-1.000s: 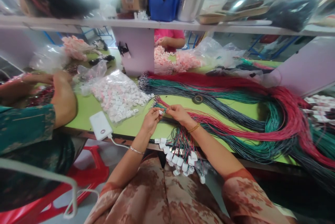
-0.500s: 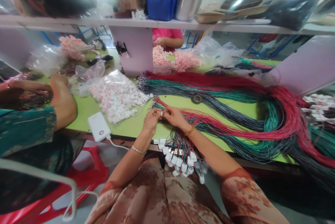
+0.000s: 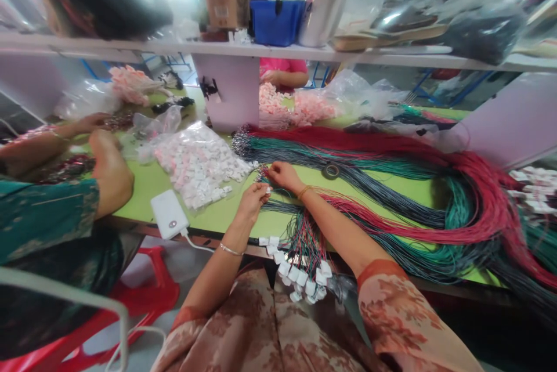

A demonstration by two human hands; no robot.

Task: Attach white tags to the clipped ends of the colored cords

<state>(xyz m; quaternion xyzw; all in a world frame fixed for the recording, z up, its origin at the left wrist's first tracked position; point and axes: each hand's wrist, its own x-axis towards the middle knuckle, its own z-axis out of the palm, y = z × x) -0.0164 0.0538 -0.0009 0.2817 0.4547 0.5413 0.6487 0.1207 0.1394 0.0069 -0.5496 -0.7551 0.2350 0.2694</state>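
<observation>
My left hand (image 3: 253, 201) pinches a small white connector housing (image 3: 268, 190) between thumb and fingertips, above the table's near edge. Just beyond it, my right hand (image 3: 284, 177) has its fingers closed at the crimped tips of a wire bundle (image 3: 262, 173); which single wire they grip is too small to make out. Red, green and dark wires (image 3: 391, 220) run rightward from under my right forearm. Finished-looking white connectors (image 3: 300, 276) with wires hang over the table edge below my hands. A plastic bag of white housings (image 3: 195, 166) lies left of my hands.
A white power bank (image 3: 169, 214) with a cable lies near the front edge. A tape roll (image 3: 331, 171) rests by the long wire bundle (image 3: 357, 143). A co-worker's arm (image 3: 111, 169) is at left; another person (image 3: 285, 73) sits opposite. A shelf (image 3: 278, 53) crosses above the table.
My right hand has moved away from my left hand, up to the wire tips. My left hand stays about where it was, keeping the white housing. The view has tilted slightly.
</observation>
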